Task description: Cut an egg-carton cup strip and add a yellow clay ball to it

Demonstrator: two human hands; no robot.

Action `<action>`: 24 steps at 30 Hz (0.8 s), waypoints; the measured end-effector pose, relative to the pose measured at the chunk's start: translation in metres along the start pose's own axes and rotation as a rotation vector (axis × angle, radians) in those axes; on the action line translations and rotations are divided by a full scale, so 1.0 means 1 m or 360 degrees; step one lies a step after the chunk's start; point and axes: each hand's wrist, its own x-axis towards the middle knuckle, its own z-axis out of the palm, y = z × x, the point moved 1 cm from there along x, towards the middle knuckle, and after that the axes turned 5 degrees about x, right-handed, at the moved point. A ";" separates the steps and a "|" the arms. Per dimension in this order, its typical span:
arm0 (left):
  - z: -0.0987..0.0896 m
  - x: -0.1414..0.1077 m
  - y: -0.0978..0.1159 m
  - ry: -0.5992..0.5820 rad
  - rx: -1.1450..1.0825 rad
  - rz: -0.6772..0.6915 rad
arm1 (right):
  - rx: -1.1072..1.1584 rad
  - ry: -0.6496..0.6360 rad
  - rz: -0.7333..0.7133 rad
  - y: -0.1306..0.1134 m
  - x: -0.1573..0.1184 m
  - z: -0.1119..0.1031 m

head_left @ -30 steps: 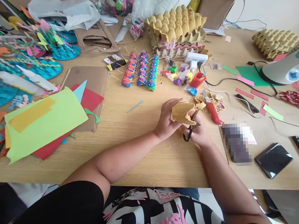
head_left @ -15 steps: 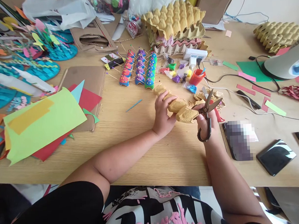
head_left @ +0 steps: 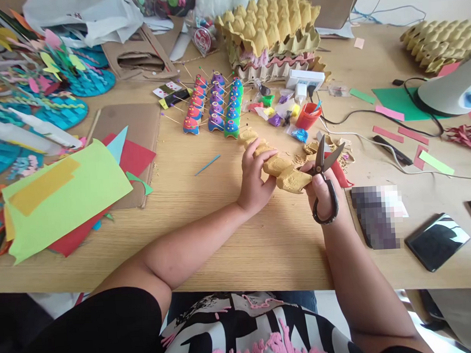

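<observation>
A tan strip cut from an egg carton (head_left: 293, 179) runs slantwise above the table, its bumps facing up. My left hand (head_left: 256, 178) is wrapped round the strip's middle. In my right hand (head_left: 320, 190) is a pair of black-handled scissors (head_left: 322, 164), blades apart and pointing up and away. The right fingertips also reach the near end of the strip; whether they grip it is hidden. Tan scraps and crumbs (head_left: 298, 159) lie just behind the strip. Beyond it stand three painted egg-carton strips (head_left: 215, 106) with pins stuck in them.
Stacked egg trays (head_left: 267, 22) stand at the back, near a white power strip (head_left: 304, 79). A red cup (head_left: 308, 117) sits beside small bags of coloured clay. Green paper (head_left: 66, 196) lies left, a blue stick (head_left: 207, 165) nearer the middle. Phones (head_left: 437, 241) rest at right.
The view has shifted slightly. The scissors in my right hand have turned a little, blades still apart. My left hand keeps its hold on the egg-carton strip.
</observation>
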 end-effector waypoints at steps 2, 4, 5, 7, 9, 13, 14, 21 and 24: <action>0.001 -0.001 0.000 -0.0017 0.0038 0.0006 | 0.0066 0.0029 0.0032 -0.001 0.002 0.000; 0.002 -0.001 0.000 -0.0033 0.0078 0.0014 | 0.0160 0.0038 0.0113 -0.002 0.005 0.000; 0.002 -0.001 -0.001 -0.0042 0.0097 0.0016 | 0.0206 0.0028 0.0152 -0.003 0.006 0.000; 0.004 -0.002 -0.002 -0.0055 0.0126 0.0031 | 0.0313 -0.0011 0.0219 -0.004 0.009 -0.001; 0.005 -0.002 -0.004 -0.0053 0.0121 0.0064 | 0.0409 -0.0048 0.0270 -0.004 0.011 -0.001; 0.006 -0.002 -0.006 -0.0056 0.0038 0.0042 | 0.0440 -0.0048 0.0250 -0.002 0.014 -0.002; 0.006 -0.003 -0.007 -0.0067 0.0010 0.0010 | 0.0428 -0.0027 0.0216 -0.002 0.014 -0.003; 0.011 -0.007 -0.026 -0.0102 -0.0200 -0.0327 | 0.0415 0.0287 0.0099 -0.008 0.020 -0.015; 0.013 -0.008 -0.026 -0.0217 -0.0047 -0.0410 | 0.0406 0.0195 0.0088 -0.010 0.023 -0.021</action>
